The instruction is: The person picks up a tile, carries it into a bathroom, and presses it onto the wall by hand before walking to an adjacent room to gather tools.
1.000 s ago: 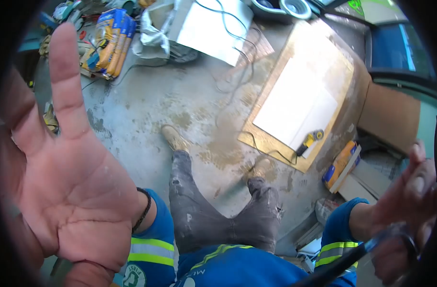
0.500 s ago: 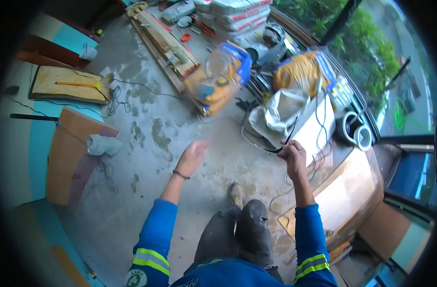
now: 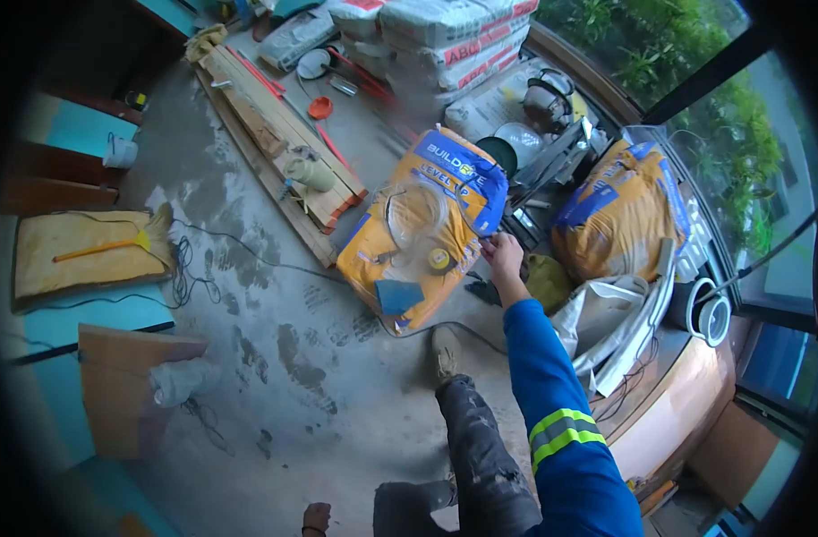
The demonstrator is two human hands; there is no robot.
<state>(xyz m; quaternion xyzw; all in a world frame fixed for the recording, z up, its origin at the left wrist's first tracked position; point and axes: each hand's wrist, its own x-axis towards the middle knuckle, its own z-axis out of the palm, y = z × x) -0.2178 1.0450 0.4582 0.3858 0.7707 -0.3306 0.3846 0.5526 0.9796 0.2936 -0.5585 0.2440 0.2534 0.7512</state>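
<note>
Right hand (image 3: 491, 245) pinched, hold unclear | near orange-blue bag (image 3: 362, 258) | left hand (image 3: 317, 517) opening unclear | cable (image 3: 275, 265) beside boot (image 3: 445, 351)

Yellow-handled broom (image 3: 100, 250) on tan pad (image 3: 69, 282)

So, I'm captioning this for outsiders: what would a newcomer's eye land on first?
Probably the orange-and-blue bag in mid-view, with a flat blue piece on its lower end and the right hand at its right edge. Next, perhaps, the plumper matching bag to the right, and the white bags stacked near the top.
</note>
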